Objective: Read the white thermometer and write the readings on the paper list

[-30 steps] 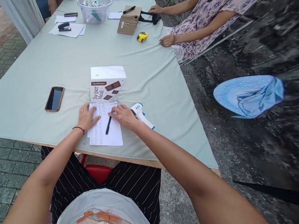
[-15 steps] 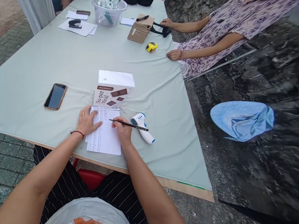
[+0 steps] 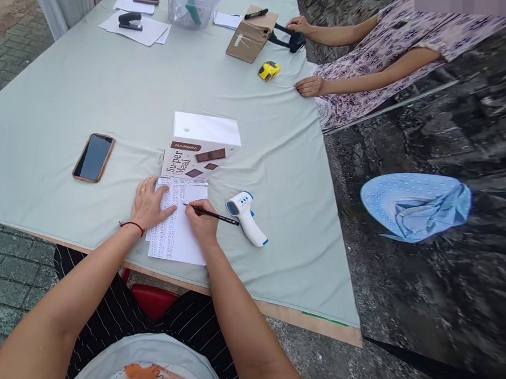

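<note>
Sheets of paper [image 3: 186, 240] lie by the near table edge, their left part covered in small dark writing. My left hand [image 3: 149, 203] rests on the paper's left side with its fingers spread, wearing a ring. In my right hand [image 3: 203, 223] is a slim black pencil [image 3: 215, 213], gripped between the fingers, its tip at the sheet beside the written columns. A white box with chocolate pictures [image 3: 204, 147] stands just behind the paper. To the right of my right hand lies a white and blue infrared thermometer [image 3: 248, 218].
A phone [image 3: 93, 157] lies at the left. Farther back are a stapler [image 3: 130, 21] on papers, a clear plastic tub [image 3: 194, 8], a brown folder [image 3: 252, 34] and a yellow tape measure [image 3: 269, 71]. Another person's hand [image 3: 309, 86] rests on the right table edge; a blue hat [image 3: 415, 206] lies beyond.
My right hand has shifted slightly left, bringing the pencil tip down to the paper. My left hand stays spread on the sheets. The view has tilted down a little.
</note>
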The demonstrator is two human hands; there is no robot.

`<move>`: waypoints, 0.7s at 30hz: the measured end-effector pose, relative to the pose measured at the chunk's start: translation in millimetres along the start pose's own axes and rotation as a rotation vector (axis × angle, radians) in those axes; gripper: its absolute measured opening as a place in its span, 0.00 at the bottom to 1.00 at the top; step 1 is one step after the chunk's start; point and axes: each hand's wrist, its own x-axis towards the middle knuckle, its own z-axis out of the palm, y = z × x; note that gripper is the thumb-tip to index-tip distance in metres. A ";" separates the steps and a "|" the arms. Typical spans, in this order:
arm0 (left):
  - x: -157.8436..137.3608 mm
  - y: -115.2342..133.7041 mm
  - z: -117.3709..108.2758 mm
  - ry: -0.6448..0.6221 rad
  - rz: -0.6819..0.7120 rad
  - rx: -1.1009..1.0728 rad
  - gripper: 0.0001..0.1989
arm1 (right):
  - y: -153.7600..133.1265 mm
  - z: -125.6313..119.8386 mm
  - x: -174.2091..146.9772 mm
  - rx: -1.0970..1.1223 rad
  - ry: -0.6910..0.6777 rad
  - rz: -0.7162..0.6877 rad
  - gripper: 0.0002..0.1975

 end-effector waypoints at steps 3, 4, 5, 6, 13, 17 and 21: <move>-0.2 0.0 0.4 0.001 0.000 -0.002 0.24 | 0.0 0.5 -1.6 -0.017 -0.004 -0.017 0.07; -0.2 -0.1 0.5 0.001 -0.002 -0.003 0.24 | -0.1 0.1 -1.6 -0.018 -0.010 -0.015 0.07; -0.2 0.0 0.6 0.000 -0.005 -0.005 0.25 | -0.3 -0.4 -1.6 -0.020 -0.019 -0.010 0.07; -0.3 0.1 0.7 0.000 -0.008 -0.008 0.25 | -0.5 -0.9 -1.6 -0.024 -0.029 -0.006 0.07; -0.1 2.3 -0.2 0.003 -0.007 -0.003 0.25 | -1.1 -1.6 -2.3 -0.038 -0.044 -0.006 0.07; 0.0 3.1 -1.3 -0.004 -0.006 0.000 0.24 | 0.4 -1.6 -1.9 -0.054 -0.057 -0.026 0.07; 0.0 3.4 -1.6 -0.008 -0.007 -0.004 0.24 | 1.6 -1.2 -1.6 -0.065 -0.071 -0.052 0.07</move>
